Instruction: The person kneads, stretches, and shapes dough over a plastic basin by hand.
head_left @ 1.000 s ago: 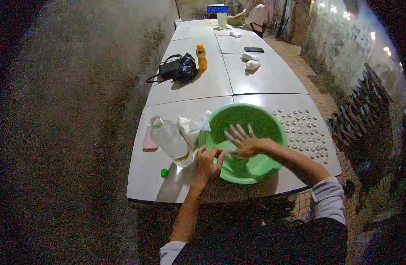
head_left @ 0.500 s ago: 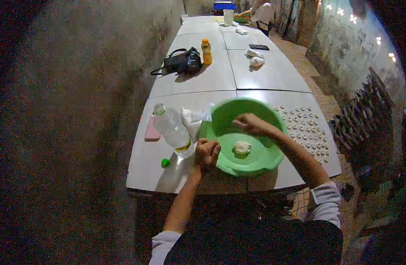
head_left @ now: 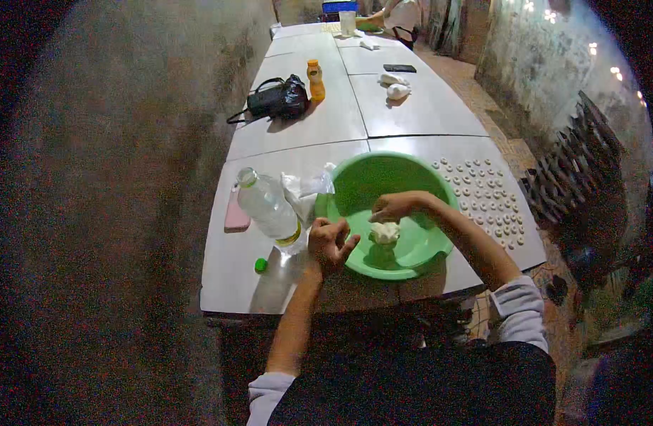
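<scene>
A large green basin [head_left: 404,264] stands near the table's front edge. A small lump of pale dough [head_left: 385,233] is inside it. My right hand [head_left: 396,206] reaches into the basin, its fingers curled down just above the dough and close to its upper edge. What those fingers hold, if anything, is hidden. My left hand [head_left: 329,245] is closed at the basin's left rim, its thumb sticking out toward the inside. Left of it stands a large clear plastic bottle [head_left: 271,209] without its cap, beside a white plastic bag [head_left: 298,190].
Many small dough rings [head_left: 486,199] lie in rows on the right. A green cap [head_left: 261,265] and a pink phone [head_left: 236,215] are at left. Farther back are a black bag [head_left: 277,101], an orange bottle [head_left: 315,81], white bundles [head_left: 397,91] and another person [head_left: 401,18].
My right hand has come down and nearer to the dough, whose shape looks taller. The left thumb now points out more. The whole view has shifted slightly.
</scene>
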The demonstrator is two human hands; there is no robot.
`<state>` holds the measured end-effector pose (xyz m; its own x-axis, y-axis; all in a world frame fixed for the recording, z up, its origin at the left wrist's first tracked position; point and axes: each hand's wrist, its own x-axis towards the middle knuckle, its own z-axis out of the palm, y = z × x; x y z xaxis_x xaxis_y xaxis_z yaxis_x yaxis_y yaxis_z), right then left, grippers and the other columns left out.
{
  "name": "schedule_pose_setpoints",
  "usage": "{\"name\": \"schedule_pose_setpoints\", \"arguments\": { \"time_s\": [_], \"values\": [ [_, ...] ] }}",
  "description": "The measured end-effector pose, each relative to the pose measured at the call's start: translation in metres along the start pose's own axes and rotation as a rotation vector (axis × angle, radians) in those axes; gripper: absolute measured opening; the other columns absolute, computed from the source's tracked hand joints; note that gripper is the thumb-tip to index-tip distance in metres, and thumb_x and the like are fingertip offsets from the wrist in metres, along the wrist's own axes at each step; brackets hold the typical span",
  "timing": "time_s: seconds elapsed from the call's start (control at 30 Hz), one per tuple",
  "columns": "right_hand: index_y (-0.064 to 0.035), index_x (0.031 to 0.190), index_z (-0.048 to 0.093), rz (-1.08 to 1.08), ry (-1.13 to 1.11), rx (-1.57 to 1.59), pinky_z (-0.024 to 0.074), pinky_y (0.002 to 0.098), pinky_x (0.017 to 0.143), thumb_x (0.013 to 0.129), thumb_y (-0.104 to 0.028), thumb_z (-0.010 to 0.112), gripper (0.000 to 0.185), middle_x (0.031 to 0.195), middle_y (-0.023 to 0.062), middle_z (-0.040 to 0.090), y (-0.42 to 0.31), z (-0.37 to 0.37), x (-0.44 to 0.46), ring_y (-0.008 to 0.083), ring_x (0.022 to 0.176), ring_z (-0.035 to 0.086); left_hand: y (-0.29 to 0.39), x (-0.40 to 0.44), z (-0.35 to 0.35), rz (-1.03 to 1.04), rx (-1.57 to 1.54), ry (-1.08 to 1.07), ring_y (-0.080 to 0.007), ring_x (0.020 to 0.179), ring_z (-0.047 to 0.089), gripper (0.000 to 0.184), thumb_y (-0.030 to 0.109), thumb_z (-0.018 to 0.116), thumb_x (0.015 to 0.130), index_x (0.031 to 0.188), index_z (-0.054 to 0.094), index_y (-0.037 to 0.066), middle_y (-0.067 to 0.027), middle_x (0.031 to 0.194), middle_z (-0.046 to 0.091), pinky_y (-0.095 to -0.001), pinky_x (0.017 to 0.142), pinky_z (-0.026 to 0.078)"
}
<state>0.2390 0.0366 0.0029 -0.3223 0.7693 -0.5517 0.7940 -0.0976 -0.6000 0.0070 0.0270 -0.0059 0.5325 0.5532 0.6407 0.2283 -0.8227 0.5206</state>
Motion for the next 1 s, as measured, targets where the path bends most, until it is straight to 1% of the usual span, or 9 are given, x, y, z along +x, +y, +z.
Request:
{"name": "schedule_pose_setpoints", "arguments": {
  "time_s": [0.27, 0.3, 0.33, 0.4, 0.47, 0.5, 0.7, 0.73, 1.0],
  "values": [
    [0.0013, 0.086, 0.057, -0.234, -0.137, -0.521, 0.0422, 0.0397, 0.059, 0.073, -0.023, 0.053, 0.027, 0.077, 0.018, 0.059, 0.052, 0.056, 0.055, 0.0255, 0.064, 0.053, -0.015, 0.0, 0.001, 0.056, -0.017, -0.086, -0.0232, 0.04, 0.043, 0.039, 0.044, 0.055, 0.071, 0.059, 0.046, 0.008, -0.0035, 0.041, 0.04, -0.0325, 0.062, 0.037],
    [0.0005, 0.085, 0.057, -0.415, 0.357, 0.101, 0.042, 0.0401, 0.058, 0.072, -0.02, 0.054, 0.025, 0.075, 0.0186, 0.058, 0.155, 0.1, 0.101, 0.0274, 0.063, 0.054, -0.013, 0.0, 0.001, 0.015, -0.053, -0.084, -0.0226, 0.041, 0.043, 0.039, 0.045, 0.056, 0.071, 0.059, 0.046, 0.009, -0.0026, 0.042, 0.041, -0.0325, 0.062, 0.036],
    [0.0004, 0.084, 0.057, -0.49, 0.472, 0.176, 0.0421, 0.0399, 0.057, 0.069, -0.019, 0.057, 0.024, 0.074, 0.0185, 0.058, 0.163, 0.11, 0.114, 0.0291, 0.062, 0.054, -0.013, 0.002, 0.001, 0.02, -0.053, -0.081, -0.0226, 0.041, 0.043, 0.039, 0.045, 0.056, 0.071, 0.059, 0.046, 0.009, -0.0026, 0.042, 0.041, -0.0325, 0.062, 0.036],
    [0.0012, 0.084, 0.056, -0.166, 0.082, -0.556, 0.0426, 0.0384, 0.057, 0.067, -0.018, 0.059, 0.025, 0.075, 0.016, 0.06, 0.049, 0.059, 0.045, 0.0254, 0.062, 0.054, -0.01, 0.001, 0.0, 0.059, 0.003, -0.054, -0.0217, 0.042, 0.043, 0.04, 0.046, 0.055, 0.071, 0.058, 0.045, 0.009, -0.0019, 0.042, 0.04, -0.0328, 0.063, 0.036],
    [-0.0058, 0.085, 0.059, -0.217, 0.082, -0.133, 0.0439, 0.0328, 0.059, 0.074, -0.027, 0.058, 0.024, 0.08, 0.0049, 0.06, 0.039, 0.039, 0.03, 0.0157, 0.067, 0.053, -0.009, -0.001, 0.004, 0.059, 0.0, -0.007, -0.0231, 0.042, 0.042, 0.041, 0.047, 0.054, 0.071, 0.059, 0.045, 0.009, -0.0028, 0.041, 0.037, -0.0334, 0.062, 0.036],
    [-0.005, 0.073, 0.056, -0.13, 0.097, 0.211, 0.0403, 0.0324, 0.047, 0.071, -0.022, 0.059, 0.018, 0.064, 0.0027, 0.055, 0.03, 0.032, 0.015, 0.0138, 0.054, 0.048, -0.009, 0.001, 0.004, 0.044, -0.012, -0.024, -0.0235, 0.041, 0.042, 0.041, 0.046, 0.054, 0.071, 0.059, 0.044, 0.008, -0.003, 0.041, 0.037, -0.0335, 0.062, 0.036],
    [-0.0032, 0.066, 0.053, -0.385, 0.551, 1.241, 0.0421, 0.0261, 0.044, 0.08, -0.035, 0.054, 0.035, 0.06, 0.003, 0.053, -0.01, 0.007, -0.008, 0.0132, 0.044, 0.048, -0.002, 0.005, -0.001, 0.003, 0.02, -0.042, -0.0242, 0.041, 0.042, 0.039, 0.043, 0.055, 0.072, 0.058, 0.044, 0.008, -0.0038, 0.041, 0.039, -0.0336, 0.061, 0.037],
    [-0.0032, 0.078, 0.052, -0.106, 0.503, 0.897, 0.0409, 0.0252, 0.047, 0.078, -0.027, 0.06, 0.025, 0.07, 0.0039, 0.053, -0.044, -0.015, -0.044, 0.0105, 0.056, 0.051, -0.001, 0.003, -0.001, -0.009, 0.028, -0.035, -0.0242, 0.041, 0.042, 0.039, 0.042, 0.055, 0.071, 0.058, 0.044, 0.008, -0.0042, 0.041, 0.039, -0.0338, 0.061, 0.037],
    [-0.0004, 0.078, 0.056, -0.186, 0.601, -0.1, 0.0432, 0.0315, 0.052, 0.073, -0.028, 0.063, 0.029, 0.069, 0.0093, 0.058, -0.045, -0.04, -0.022, 0.0162, 0.06, 0.054, -0.001, 0.003, 0.003, -0.009, 0.047, -0.005, -0.0245, 0.039, 0.041, 0.04, 0.043, 0.055, 0.072, 0.057, 0.044, 0.007, -0.0048, 0.04, 0.037, -0.0349, 0.063, 0.038]
  ]
}}
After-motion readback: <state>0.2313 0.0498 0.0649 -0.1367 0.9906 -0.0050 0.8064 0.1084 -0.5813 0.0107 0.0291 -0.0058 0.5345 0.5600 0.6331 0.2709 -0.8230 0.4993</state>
